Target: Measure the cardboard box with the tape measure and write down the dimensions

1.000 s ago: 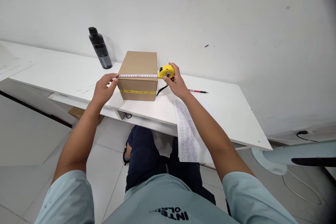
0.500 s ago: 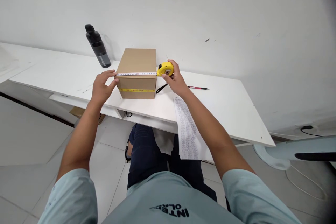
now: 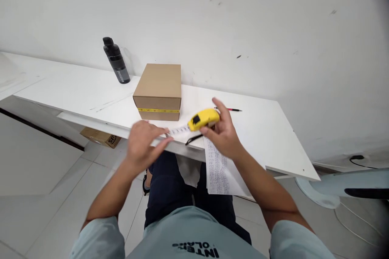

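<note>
My right hand [image 3: 223, 131] grips the yellow case of a tape measure [image 3: 206, 117], its black wrist strap dangling below. Between thumb and fingers, my left hand [image 3: 145, 142] pinches the end of the white blade [image 3: 180, 130]. Only a short length of blade shows between the hands, over the table's front edge. Behind them, a closed brown cardboard box [image 3: 159, 83] rests on the white table [image 3: 255, 133]; a yellow printed strip [image 3: 158, 110] runs across its front. Both hands are apart from the box.
A black bottle [image 3: 117, 60] stands by the wall, left of the box. Right of my hand lies a red and black pen [image 3: 234, 109]. A handwritten sheet [image 3: 217, 170] hangs over the front edge. Another carton [image 3: 100, 136] sits beneath the table.
Both hands have come off the box toward me, carrying the tape measure. My left hand has moved right, and the exposed blade is much shorter.
</note>
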A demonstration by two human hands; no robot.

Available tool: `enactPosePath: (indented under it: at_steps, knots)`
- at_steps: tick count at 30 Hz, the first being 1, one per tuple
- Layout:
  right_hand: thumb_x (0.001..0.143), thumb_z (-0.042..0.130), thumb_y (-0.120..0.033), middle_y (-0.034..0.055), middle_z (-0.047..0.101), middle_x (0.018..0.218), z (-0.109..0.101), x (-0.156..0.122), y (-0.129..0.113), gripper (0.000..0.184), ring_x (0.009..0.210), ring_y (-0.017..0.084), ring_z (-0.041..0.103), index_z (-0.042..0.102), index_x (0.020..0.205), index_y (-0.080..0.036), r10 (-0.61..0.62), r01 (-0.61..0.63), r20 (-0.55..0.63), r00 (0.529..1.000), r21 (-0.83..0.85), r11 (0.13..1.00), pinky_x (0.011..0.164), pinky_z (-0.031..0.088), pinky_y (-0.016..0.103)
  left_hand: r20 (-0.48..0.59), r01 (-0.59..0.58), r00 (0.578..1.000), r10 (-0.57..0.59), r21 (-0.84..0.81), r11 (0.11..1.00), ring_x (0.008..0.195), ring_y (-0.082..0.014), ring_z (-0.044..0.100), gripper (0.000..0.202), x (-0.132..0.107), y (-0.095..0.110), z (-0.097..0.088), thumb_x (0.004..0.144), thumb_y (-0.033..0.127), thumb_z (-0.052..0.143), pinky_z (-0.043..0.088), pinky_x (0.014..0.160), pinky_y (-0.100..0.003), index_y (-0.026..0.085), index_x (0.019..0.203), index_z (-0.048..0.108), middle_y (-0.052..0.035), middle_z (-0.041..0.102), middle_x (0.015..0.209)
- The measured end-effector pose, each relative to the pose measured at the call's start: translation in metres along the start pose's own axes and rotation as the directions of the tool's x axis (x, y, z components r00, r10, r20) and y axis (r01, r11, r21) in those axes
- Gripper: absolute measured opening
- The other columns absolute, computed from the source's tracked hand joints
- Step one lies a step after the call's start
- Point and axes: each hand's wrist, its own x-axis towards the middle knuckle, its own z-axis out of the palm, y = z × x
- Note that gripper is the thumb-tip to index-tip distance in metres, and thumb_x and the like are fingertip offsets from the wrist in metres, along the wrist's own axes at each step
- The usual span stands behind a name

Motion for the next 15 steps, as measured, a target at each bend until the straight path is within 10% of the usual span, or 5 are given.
enactPosePath:
  at_steps: [8, 12, 15]
  knots:
    - [0.084, 0.084, -0.046, 0.0047, 0.068, 0.115, -0.021, -0.088, 0.014, 0.085, 0.099, 0.022, 0.069, 0.042, 0.157, -0.037, 0.254, -0.253, -0.140, 0.957, 0.027, 0.967, 0.091, 0.062, 0.040, 0.022, -0.347, 0.936, 0.351, -0.100, 0.932, 0.090, -0.0192, 0.075, 0.049, -0.001, 0.032, 0.074, 0.089, 0.051, 0.079, 0.052, 0.105, -0.042, 0.030, 0.130, 0.063, -0.0035, 0.081, 0.099]
    - [0.079, 0.086, -0.051, 0.0029, 0.068, 0.113, -0.056, -0.088, 0.043, 0.089, 0.084, 0.017, 0.066, 0.044, 0.155, -0.033, 0.422, -0.420, -0.274, 0.864, 0.070, 0.905, 0.073, 0.060, 0.033, 0.237, -0.162, 0.958, 0.162, -0.023, 0.987, 0.128, -0.0316, 0.066, 0.063, 0.040, 0.008, 0.097, 0.092, 0.071, 0.063, 0.046, 0.113, -0.052, 0.028, 0.139, 0.062, -0.0163, 0.070, 0.137]
    - [0.077, 0.085, -0.054, 0.0008, 0.067, 0.099, -0.077, -0.082, 0.068, 0.080, 0.062, 0.012, 0.053, 0.054, 0.146, -0.027, 0.396, -0.404, -0.336, 0.855, 0.048, 0.914, 0.054, 0.051, 0.028, 0.197, 0.039, 0.977, -0.078, 0.194, 0.980, 0.145, -0.0376, 0.052, 0.051, 0.081, -0.015, 0.114, 0.099, 0.059, 0.057, 0.033, 0.122, -0.061, 0.027, 0.138, 0.063, -0.0164, 0.058, 0.155]
